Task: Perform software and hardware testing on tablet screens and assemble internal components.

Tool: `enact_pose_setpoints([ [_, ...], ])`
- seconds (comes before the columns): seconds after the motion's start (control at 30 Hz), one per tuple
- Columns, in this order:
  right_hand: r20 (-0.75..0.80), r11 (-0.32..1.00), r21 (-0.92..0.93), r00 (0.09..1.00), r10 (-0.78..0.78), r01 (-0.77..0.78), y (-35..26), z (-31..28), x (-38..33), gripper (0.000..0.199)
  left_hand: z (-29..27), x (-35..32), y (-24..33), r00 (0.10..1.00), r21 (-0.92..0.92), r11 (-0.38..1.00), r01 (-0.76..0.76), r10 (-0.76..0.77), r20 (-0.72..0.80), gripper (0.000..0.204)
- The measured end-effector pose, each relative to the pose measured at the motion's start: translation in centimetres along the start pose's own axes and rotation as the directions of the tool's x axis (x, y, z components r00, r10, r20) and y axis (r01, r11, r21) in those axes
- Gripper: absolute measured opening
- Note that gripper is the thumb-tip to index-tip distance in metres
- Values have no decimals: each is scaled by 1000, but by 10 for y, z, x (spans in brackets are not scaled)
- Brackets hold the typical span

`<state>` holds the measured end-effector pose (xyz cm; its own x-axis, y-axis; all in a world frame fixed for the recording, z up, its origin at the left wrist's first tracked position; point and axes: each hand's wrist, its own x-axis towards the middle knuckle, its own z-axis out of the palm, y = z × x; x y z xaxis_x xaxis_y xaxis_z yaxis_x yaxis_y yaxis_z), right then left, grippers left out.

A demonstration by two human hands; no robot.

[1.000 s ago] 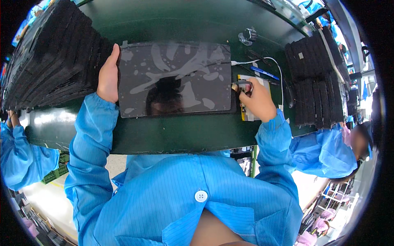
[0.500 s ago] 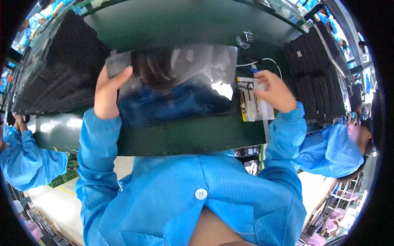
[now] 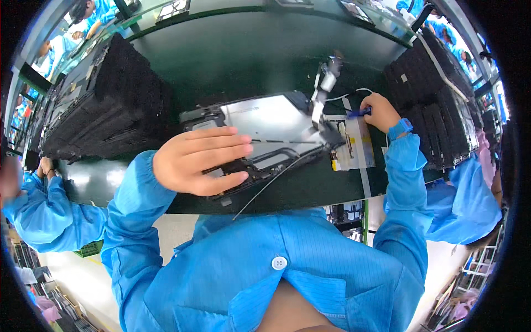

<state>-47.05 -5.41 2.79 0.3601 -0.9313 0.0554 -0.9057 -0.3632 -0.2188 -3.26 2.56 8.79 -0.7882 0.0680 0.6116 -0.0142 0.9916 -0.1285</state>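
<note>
A flat screen panel (image 3: 265,117) with a silver metal back and black frame lies slightly askew before me on the dark green table. My left hand (image 3: 202,160) rests over its left part, fingers stretched out and thumb apart. A thin grey cable (image 3: 268,185) trails off the panel's near edge. At its right end, blurred silvery strips (image 3: 323,94) stick up. To the right, my right hand (image 3: 381,113) is closed around a small blue tool (image 3: 358,114), its exact kind unclear. Just below that hand lies a white, yellow-edged flat piece (image 3: 354,146).
Tall stacks of black panels stand at the left (image 3: 110,99) and at the right (image 3: 434,105). A white cord (image 3: 362,90) runs behind the blue tool. People in blue sleeves work on both sides, one at the left (image 3: 50,205). Shelves line the far edge.
The panel has gone from its glossy dark side to its metal back. My left hand has shifted from its left edge onto it. My right hand has moved slightly right with the blue tool.
</note>
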Motion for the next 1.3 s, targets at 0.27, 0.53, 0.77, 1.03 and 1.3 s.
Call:
enact_pose_setpoints([
  [0.27,-242,999,39,970,-1,11,-11,-13,-7,16,9,-31,-6,982,208,977,50,-86,168,32],
  [0.53,-246,356,925,924,292,133,-76,-7,-20,25,29,-54,-10,821,406,857,317,-463,335,36],
  [0.77,-76,401,916,979,188,-6,-125,34,-14,23,26,-40,1,614,536,652,536,-737,282,42],
  [1.03,-69,565,822,970,233,-77,-133,56,-14,21,62,-9,23,766,192,822,536,-570,298,33],
  [1.3,-235,684,727,958,163,62,-129,62,-12,21,75,-8,30,739,207,791,575,-611,283,33],
])
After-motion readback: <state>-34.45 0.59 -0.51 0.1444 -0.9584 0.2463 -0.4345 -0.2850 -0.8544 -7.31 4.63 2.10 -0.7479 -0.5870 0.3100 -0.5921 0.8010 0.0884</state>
